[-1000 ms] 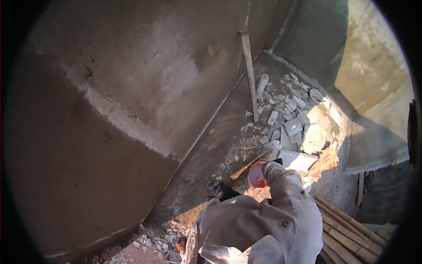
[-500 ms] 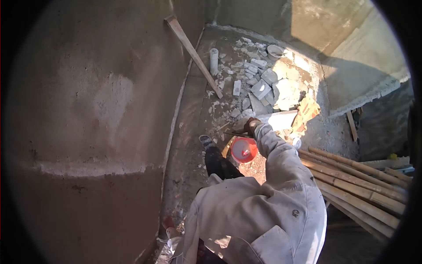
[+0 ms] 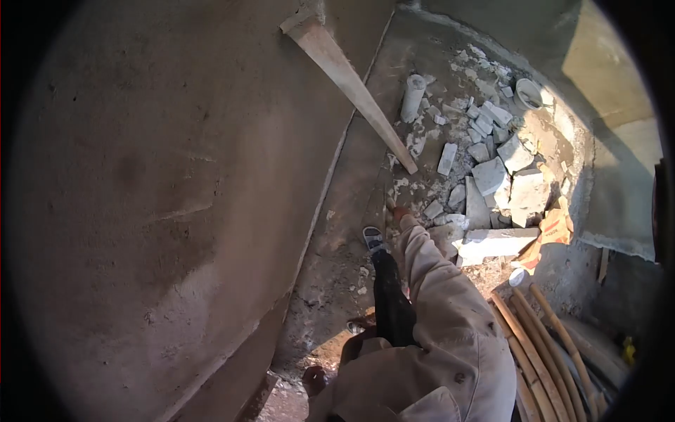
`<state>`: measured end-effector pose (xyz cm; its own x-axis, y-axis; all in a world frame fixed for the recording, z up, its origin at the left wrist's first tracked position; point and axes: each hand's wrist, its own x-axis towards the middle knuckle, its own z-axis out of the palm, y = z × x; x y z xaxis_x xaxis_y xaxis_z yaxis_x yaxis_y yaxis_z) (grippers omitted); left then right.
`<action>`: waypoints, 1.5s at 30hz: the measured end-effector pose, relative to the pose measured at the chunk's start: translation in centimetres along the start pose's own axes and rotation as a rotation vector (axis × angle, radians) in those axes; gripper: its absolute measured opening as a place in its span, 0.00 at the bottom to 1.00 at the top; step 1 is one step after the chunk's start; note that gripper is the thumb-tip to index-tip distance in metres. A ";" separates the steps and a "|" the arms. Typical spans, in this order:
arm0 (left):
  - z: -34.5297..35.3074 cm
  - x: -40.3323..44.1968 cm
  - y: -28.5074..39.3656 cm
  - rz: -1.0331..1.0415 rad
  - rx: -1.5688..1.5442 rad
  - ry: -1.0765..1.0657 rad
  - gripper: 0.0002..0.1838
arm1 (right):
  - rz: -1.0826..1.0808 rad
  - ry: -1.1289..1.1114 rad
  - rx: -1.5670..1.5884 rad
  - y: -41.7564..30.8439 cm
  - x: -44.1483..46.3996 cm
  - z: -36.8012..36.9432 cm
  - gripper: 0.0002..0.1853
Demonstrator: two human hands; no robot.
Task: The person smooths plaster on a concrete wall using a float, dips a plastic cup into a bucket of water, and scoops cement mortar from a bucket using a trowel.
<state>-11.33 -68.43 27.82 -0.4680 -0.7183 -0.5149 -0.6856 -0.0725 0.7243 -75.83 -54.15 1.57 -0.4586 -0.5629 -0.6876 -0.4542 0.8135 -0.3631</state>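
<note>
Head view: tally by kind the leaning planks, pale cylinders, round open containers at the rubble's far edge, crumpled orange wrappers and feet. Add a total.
Leaning plank: 1
Pale cylinder: 1
Round open container: 1
Crumpled orange wrapper: 1
Feet: 2
Total: 6

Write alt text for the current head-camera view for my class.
A person's right hand is outstretched over a rough floor, its grip unclear, left of broken masonry blocks. A wooden plank leans against a plastered wall; bamboo poles lie lower right.
</note>
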 end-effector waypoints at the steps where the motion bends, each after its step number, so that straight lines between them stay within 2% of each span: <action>1: -0.2 0.3 3.1 0.174 0.220 -0.064 0.05 | -0.007 -0.002 0.007 -0.6 1.4 -0.2 0.24; 2: 1.0 0.0 5.4 -0.274 -0.576 0.167 0.07 | -0.021 -0.004 0.009 -1.3 2.7 -0.5 0.23; 4: 0.1 0.6 6.8 -0.105 0.084 0.079 0.06 | -0.060 -0.008 0.010 -2.7 4.3 -1.3 0.23; 6: 0.1 2.8 10.4 -0.082 0.202 0.087 0.04 | -0.111 -0.001 0.003 -4.0 5.5 -3.2 0.22; 7: -0.2 3.8 8.6 0.080 0.198 0.097 0.02 | -0.141 -0.004 -0.006 -4.6 5.6 -3.7 0.21; 11: 0.2 9.8 11.5 0.078 0.266 0.001 0.03 | -0.198 0.007 -0.058 -5.3 3.7 -4.4 0.20; 14: 1.6 15.4 12.8 0.142 0.324 -0.090 0.03 | 0.011 0.082 -0.045 -7.5 -5.3 -6.6 0.19; 16: 3.0 19.4 13.7 0.199 0.378 -0.170 0.04 | 0.465 0.275 0.504 -4.7 -5.4 1.5 0.21; 18: 4.3 23.7 15.0 0.274 0.475 -0.266 0.04 | 0.296 0.110 0.314 -4.5 -16.4 -2.1 0.23; 19: 4.8 25.6 16.8 0.329 0.520 -0.325 0.05 | 0.393 0.149 0.327 -3.2 -19.5 -1.6 0.23; 21: 5.6 29.7 19.1 0.454 0.616 -0.446 0.05 | 0.574 0.214 0.367 0.2 -24.3 4.6 0.23; 22: 6.3 31.7 20.4 0.524 0.658 -0.496 0.05 | 0.716 0.294 0.588 -1.6 -32.1 1.3 0.22; 24: 8.4 34.9 23.3 0.661 0.719 -0.587 0.06 | 1.029 0.370 0.736 -0.1 -37.2 5.6 0.23; 26: 10.5 37.2 26.4 0.838 0.762 -0.666 0.07 | 1.397 0.503 0.926 -0.7 -41.4 10.8 0.24; 27: 11.6 38.4 27.9 1.020 0.778 -0.702 0.07 | 1.534 0.574 1.016 -1.5 -43.1 13.2 0.24; 28: 12.8 39.5 29.6 1.249 0.766 -0.731 0.07 | 1.616 0.601 1.082 -2.5 -44.5 15.3 0.24; 30: 15.7 41.3 32.3 1.529 0.643 -0.798 0.08 | 1.615 0.493 1.138 -4.6 -45.7 18.2 0.27; 31: 17.7 41.1 33.9 1.119 0.585 -0.944 0.07 | 1.577 0.407 1.149 -5.7 -46.0 19.6 0.30; 32: 19.6 40.8 35.6 0.716 0.487 -0.974 0.06 | 1.553 0.394 1.169 -6.4 -45.0 22.1 0.33; 33: 21.9 40.0 37.2 0.301 0.392 -1.003 0.05 | 1.471 0.370 0.987 -6.8 -42.6 25.7 0.34; 34: 23.7 39.6 38.2 0.716 0.817 -1.064 0.07 | 1.585 0.471 1.157 -9.1 -42.4 25.6 0.25; 35: 25.2 39.8 38.7 1.125 1.251 -1.050 0.08 | 1.475 0.471 1.194 -10.4 -41.7 27.1 0.17; 36: 27.1 40.4 39.3 1.529 1.691 -0.958 0.10 | 1.416 0.476 1.015 -11.4 -40.0 28.4 0.13; 37: 29.9 42.1 39.0 1.536 1.883 -1.129 0.14 | 1.399 0.662 1.335 -13.0 -39.9 28.8 0.13; 38: 32.1 42.2 38.7 1.662 1.839 -1.055 0.14 | 1.449 0.671 1.617 -14.3 -39.9 28.2 0.14; 39: 33.4 42.5 38.4 1.786 1.797 -0.985 0.15 | 1.570 0.727 1.404 -16.3 -39.4 27.6 0.14; 41: 36.4 40.3 39.2 1.991 1.834 -0.885 0.16 | 1.597 0.698 1.664 -19.6 -39.7 26.7 0.16; 42: 38.0 39.0 40.0 1.672 1.614 -1.018 0.15 | 1.623 0.680 1.770 -21.3 -39.5 26.7 0.17; 43: 39.6 36.9 41.0 1.359 1.397 -1.123 0.13 | 1.534 0.459 1.525 -22.4 -39.2 26.6 0.19; 45: 42.0 32.4 43.1 1.254 1.310 -1.290 0.14 | 1.307 0.059 1.114 -24.7 -37.0 27.4 0.23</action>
<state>-79.46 -65.76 23.07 -0.4603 0.7318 -0.5026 0.5458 0.6797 0.4900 -26.67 -49.45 18.72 -0.1007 0.5216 -0.8472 0.9120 0.3887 0.1309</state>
